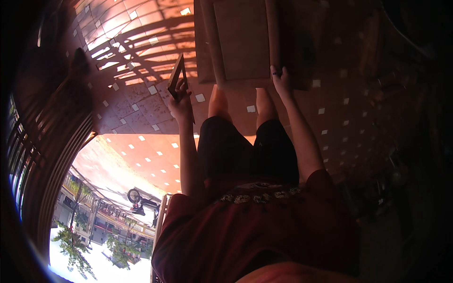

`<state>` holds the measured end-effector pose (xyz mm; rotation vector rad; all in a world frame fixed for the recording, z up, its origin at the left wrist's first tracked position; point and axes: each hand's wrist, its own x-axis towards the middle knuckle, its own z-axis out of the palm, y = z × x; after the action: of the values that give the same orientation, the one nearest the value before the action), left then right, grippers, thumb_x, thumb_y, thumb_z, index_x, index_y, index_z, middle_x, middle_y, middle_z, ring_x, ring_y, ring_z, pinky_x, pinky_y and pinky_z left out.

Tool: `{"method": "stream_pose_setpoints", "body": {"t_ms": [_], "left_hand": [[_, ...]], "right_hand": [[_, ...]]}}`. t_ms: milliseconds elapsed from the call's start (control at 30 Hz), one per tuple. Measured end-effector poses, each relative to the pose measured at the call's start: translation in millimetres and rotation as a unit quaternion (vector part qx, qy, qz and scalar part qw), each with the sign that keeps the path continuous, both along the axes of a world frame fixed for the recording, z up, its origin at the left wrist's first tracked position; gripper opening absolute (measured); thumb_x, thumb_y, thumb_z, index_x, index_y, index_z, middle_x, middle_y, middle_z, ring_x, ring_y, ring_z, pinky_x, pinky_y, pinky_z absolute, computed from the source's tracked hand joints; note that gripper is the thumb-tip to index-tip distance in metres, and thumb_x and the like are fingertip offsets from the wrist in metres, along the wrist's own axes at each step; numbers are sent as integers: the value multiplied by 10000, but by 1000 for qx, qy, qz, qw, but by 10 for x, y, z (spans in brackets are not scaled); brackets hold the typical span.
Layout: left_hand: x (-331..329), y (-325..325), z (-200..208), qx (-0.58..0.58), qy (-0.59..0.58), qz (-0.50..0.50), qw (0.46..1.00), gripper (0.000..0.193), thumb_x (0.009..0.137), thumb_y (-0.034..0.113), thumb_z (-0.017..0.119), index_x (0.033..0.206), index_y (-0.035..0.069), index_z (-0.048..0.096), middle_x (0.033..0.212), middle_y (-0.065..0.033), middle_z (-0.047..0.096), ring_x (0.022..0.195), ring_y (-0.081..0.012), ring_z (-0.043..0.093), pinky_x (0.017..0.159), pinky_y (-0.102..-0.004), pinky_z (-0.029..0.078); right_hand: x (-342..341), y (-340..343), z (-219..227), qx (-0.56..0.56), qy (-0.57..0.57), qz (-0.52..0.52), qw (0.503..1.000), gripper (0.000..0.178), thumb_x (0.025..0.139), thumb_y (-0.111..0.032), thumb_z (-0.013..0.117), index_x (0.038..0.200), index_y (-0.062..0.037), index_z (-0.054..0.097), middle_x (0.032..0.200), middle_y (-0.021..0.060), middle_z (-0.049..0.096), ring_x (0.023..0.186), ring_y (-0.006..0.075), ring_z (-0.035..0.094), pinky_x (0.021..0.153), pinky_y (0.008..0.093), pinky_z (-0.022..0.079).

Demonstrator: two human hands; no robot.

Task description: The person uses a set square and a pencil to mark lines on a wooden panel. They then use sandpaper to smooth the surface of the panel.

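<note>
My left hand (180,103) is closed on a slim brown frame (176,78), which is tilted up and seen nearly edge-on, with a narrow gap through it. In front of my knees is a large brown panelled piece (241,40). It has a flat rectangular middle and a long raised rail down each side; its far end runs out of view. At its near right corner, my right hand (282,82) grips the end of the right rail (273,42). Shadow hides some of these fingers, and a small blue spot shows on one.
Reddish floor tiles (141,101) with small white insets lie around my legs, striped by railing shadows. Slatted railings (52,174) curve along the left. Beyond them are a parked motorbike (141,203), trees and buildings. Dark, unclear objects stand in shade at the right.
</note>
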<state>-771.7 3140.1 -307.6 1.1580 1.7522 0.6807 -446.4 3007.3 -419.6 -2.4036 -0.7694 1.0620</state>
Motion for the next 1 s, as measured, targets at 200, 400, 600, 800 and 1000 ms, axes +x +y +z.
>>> {"method": "stream_pose_setpoints", "body": {"t_ms": [200, 400, 600, 800, 1000], "left_hand": [[193, 127, 747, 30, -207, 75, 975, 206, 1005, 32, 524, 804, -6, 508, 1309, -229, 621, 1164, -330, 655, 690, -371, 653], [814, 279, 226, -53, -391, 69, 916, 294, 934, -30, 556, 747, 80, 357, 1310, -252, 604, 1186, -392, 636, 651, -374, 657], [1376, 347, -797, -90, -432, 112, 890, 200, 826, -79, 584, 924, 50, 468, 1172, -197, 663, 1067, -345, 696, 734, -365, 615], [1460, 319, -1002, 91, 1, -28, 995, 454, 836, 78, 693, 1211, -28, 460, 1222, -234, 600, 1137, -386, 623, 875, -471, 539], [1428, 278, -840, 194, 262, -85, 942, 763, 829, 233, 720, 1452, -39, 375, 1498, -279, 349, 1394, -435, 368, 1124, -537, 333]], "right_hand": [[-16, -61, 494, 102, -129, 90, 982, 327, 1072, -280, 459, 931, -22, 602, 731, 181, 637, 729, 352, 682, 610, 436, 498], [40, -14, 494, 200, -16, -23, 979, 348, 1089, -304, 426, 1220, -20, 580, 982, 76, 648, 821, 161, 610, 776, 313, 508], [-36, 633, 423, 267, -62, -11, 962, 367, 1065, -230, 489, 1348, 3, 501, 1204, 143, 609, 1038, 240, 610, 932, 360, 499], [-53, 1284, 227, 366, -191, 186, 892, 430, 964, -86, 611, 1366, 1, 486, 1373, 225, 545, 1274, 413, 529, 1027, 474, 476], [-25, 1600, 82, 364, -277, 269, 848, 476, 926, -82, 648, 1378, -40, 504, 1378, 202, 564, 1318, 410, 491, 1058, 493, 430]]}}
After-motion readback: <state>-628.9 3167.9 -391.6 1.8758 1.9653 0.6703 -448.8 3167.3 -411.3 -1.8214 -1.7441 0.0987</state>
